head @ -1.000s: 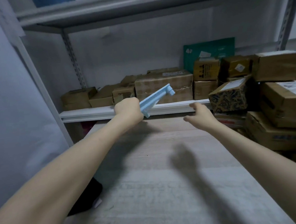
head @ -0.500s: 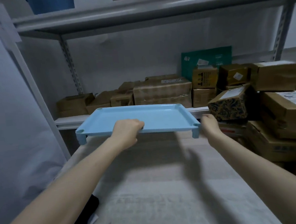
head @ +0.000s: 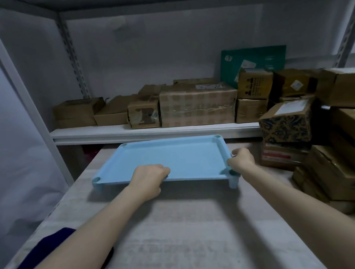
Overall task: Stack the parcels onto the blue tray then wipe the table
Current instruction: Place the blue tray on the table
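One light blue rectangular plastic tray (head: 174, 158) with short corner legs sits level over the far half of the pale wood-grain table (head: 190, 238); three of its round corner sockets show plainly, and the fourth, at its near right corner, is partly covered by a hand. Whether its legs touch the table top cannot be told. Two bare hands hold it. The left hand (head: 148, 179) is closed over the tray's near long rim, fingers curled on top of the edge. The right hand (head: 241, 160) is clenched around the tray's near right corner, just above the leg there.

Behind the tray, one white metal shelf (head: 151, 131) carries a row of about nine brown cardboard parcels (head: 197, 105), some stacked two high, with one flat dark green package (head: 253, 60) leaning on the wall behind them. To the right of the tray, on the table's edge, stands a pile of at least six more cardboard boxes (head: 342, 164), one of them printed with a dark blue swirl pattern (head: 285, 124). Nearer than the tray, at the table's left edge under the left forearm, lies one dark navy cloth (head: 42, 251)
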Tool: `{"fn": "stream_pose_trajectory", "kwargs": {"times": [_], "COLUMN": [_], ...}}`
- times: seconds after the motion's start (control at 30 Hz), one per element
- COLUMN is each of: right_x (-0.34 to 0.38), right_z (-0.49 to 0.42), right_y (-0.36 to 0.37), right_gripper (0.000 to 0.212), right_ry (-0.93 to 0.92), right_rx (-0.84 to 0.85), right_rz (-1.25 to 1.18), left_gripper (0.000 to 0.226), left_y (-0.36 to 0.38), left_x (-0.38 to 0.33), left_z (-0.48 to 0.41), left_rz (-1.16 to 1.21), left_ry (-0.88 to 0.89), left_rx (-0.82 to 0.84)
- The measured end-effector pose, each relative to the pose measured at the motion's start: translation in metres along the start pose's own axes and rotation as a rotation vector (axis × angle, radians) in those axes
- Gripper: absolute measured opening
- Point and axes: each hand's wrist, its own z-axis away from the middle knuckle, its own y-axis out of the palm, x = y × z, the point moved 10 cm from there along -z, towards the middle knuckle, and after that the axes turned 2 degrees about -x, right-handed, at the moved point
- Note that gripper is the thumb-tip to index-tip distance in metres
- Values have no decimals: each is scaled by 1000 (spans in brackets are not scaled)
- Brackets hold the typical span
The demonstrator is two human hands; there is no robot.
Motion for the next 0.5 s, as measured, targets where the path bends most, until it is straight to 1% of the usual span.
{"fn": "stream_pose_trajectory", "kwargs": {"times": [0.07,0.17,0.2,0.33,0.4,0.5], "right_x": [-4,-11,-14,-22,-28,-38], "right_z": [-5,-11,-13,-16,-17,-16], "right_y": [-1,-8,-12,-33,-46,-60], "right_gripper": [31,11,8,21,25,28], "right_ry": [17,38,47,52,48,47], "right_rx": [-11,-35,-42,-76,-104,-120], "right_rz": [79,182,211,312,366,420], "left_gripper": [21,18,18,21,30,40], "left_y": [4,9,9,6,5,7], "left_x": [-8,-26,-34,-64,-76,-96], "left_z": [-7,-20,-23,-34,-41,-47], "left_rz": [15,35,35,66,110,140], "left_ry": [16,64,83,136,147,174], "left_rx": [4,34,51,81,89,154]}}
